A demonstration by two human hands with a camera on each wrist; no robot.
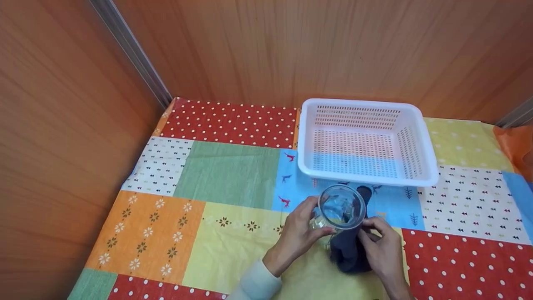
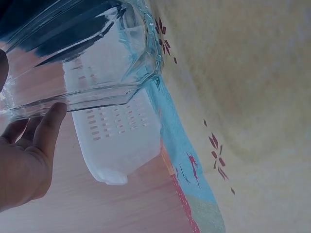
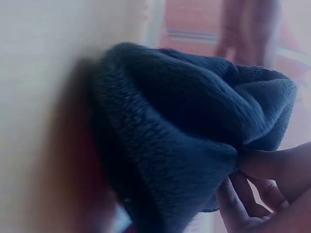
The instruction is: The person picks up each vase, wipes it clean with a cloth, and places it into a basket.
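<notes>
My left hand [image 1: 295,229] grips a clear glass jar [image 1: 342,207] around its side, its round rim turned up toward the head camera. In the left wrist view the fingers [image 2: 46,128] lie along the faceted wall of the jar [image 2: 131,92]. A dark blue-grey cloth [image 1: 347,250] hangs in folds against the jar's right side, one end showing beyond the rim. My right hand [image 1: 383,246] pinches this cloth between thumb and fingers. The right wrist view shows the fuzzy cloth [image 3: 170,121] bunched up, hiding the jar there.
A white plastic basket [image 1: 368,180] with slotted walls stands just beyond the jar. Patchwork cloth [image 1: 233,175] covers the table. Wooden panels [image 1: 291,50] rise at the back and left. Something orange [image 1: 514,146] lies at the right edge.
</notes>
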